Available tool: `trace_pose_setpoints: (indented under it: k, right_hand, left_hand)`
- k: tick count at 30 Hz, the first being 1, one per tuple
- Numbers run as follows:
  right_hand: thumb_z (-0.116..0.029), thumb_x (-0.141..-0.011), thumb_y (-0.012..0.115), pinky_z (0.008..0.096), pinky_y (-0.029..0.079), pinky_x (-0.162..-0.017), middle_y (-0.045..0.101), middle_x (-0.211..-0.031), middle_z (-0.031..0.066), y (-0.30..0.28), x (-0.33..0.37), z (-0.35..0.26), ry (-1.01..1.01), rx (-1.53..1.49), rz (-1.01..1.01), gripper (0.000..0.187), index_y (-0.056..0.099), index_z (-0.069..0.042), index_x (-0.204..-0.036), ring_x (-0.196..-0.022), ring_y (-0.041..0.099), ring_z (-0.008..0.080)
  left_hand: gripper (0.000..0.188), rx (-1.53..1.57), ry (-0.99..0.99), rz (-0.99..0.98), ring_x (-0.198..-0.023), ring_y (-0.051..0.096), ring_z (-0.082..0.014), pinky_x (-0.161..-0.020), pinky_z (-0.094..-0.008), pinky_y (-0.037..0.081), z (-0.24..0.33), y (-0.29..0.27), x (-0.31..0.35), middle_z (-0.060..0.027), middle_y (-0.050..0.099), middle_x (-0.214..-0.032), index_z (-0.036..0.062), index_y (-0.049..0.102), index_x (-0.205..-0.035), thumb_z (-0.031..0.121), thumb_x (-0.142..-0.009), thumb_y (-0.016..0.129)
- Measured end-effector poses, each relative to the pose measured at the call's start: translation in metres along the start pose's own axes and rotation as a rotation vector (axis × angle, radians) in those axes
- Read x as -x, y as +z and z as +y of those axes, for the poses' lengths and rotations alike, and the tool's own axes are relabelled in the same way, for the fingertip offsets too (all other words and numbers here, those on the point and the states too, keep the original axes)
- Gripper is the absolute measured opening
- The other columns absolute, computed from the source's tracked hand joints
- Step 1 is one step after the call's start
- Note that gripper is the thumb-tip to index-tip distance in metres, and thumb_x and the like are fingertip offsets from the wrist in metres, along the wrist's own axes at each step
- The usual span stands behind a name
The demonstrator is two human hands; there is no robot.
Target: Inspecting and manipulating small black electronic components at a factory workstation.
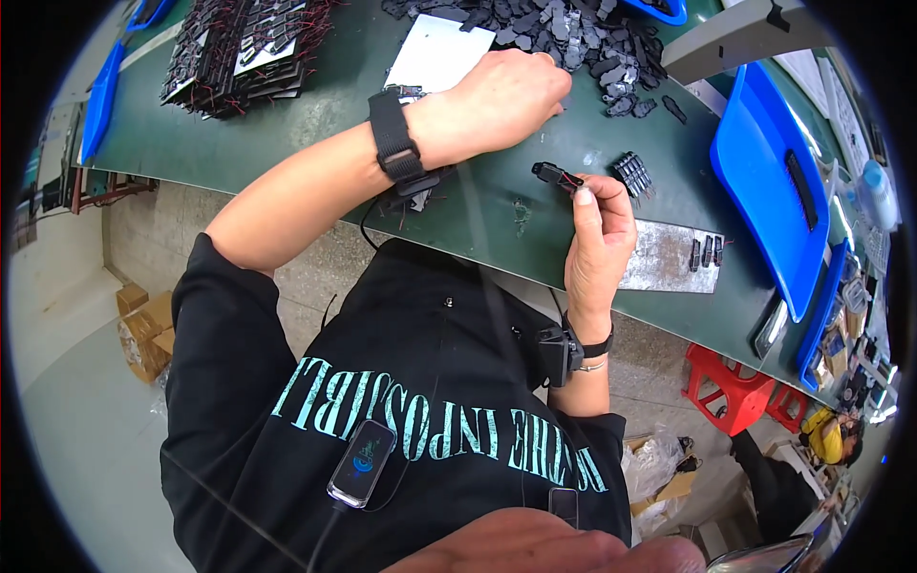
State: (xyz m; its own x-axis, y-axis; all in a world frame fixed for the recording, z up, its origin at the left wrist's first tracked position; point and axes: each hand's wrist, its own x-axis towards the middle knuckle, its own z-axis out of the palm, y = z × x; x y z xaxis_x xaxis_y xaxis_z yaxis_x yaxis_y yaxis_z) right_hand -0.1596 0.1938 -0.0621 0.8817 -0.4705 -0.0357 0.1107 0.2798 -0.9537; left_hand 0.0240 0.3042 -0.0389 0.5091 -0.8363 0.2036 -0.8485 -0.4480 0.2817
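My right hand point(600, 224) pinches a small black plastic part with thin red wires point(556, 176) between thumb and fingers, above the green table. My left hand point(497, 103) reaches across with its fingers curled closed, just short of a heap of flat black plastic pieces point(564, 36). What those fingers hold, if anything, is hidden. Beyond its wrist lies a white sheet point(435, 55). Beside my right hand stands a row of small black parts point(632, 176). A scuffed metal plate point(659, 267) lies to its right, with a few small black parts point(707, 251) on it.
Stacked black parts with red wires point(239, 62) fill the far left of the green table point(334, 162). A large blue tray point(755, 172) and a grey stand arm point(745, 43) are at the right. Below the table's right edge stands a red stool point(726, 387).
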Motion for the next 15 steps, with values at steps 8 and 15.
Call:
trace_pose_setpoints:
  k: [8, 15]
  right_hand:
    - [-0.01, -0.1, 0.064, 0.0342, 0.05, -0.098, 0.068, -0.107, 0.0092, -0.006, -0.002, 0.009, -0.005, -0.035, -0.008, 0.013, 0.061, -0.001, -0.109, -0.099, 0.065, 0.0184]
    - [-0.01, -0.1, 0.063, 0.0365, 0.052, -0.097, 0.068, -0.107, 0.0104, -0.005, 0.0, 0.009, -0.01, -0.084, 0.018, 0.012, 0.061, -0.002, -0.107, -0.099, 0.067, 0.0217]
  left_hand:
    - [0.018, 0.07, -0.044, -0.051, -0.088, 0.068, -0.0367, -0.077, -0.0458, 0.056, 0.007, -0.001, -0.003, -0.0169, 0.066, -0.095, 0.0003, 0.062, -0.097, 0.011, -0.084, 0.069]
    - [0.021, 0.061, 0.012, -0.065, -0.089, 0.068, -0.0365, -0.078, -0.0457, 0.055, 0.013, 0.001, -0.008, -0.0172, 0.066, -0.094, 0.0002, 0.06, -0.099, 0.002, -0.079, 0.066]
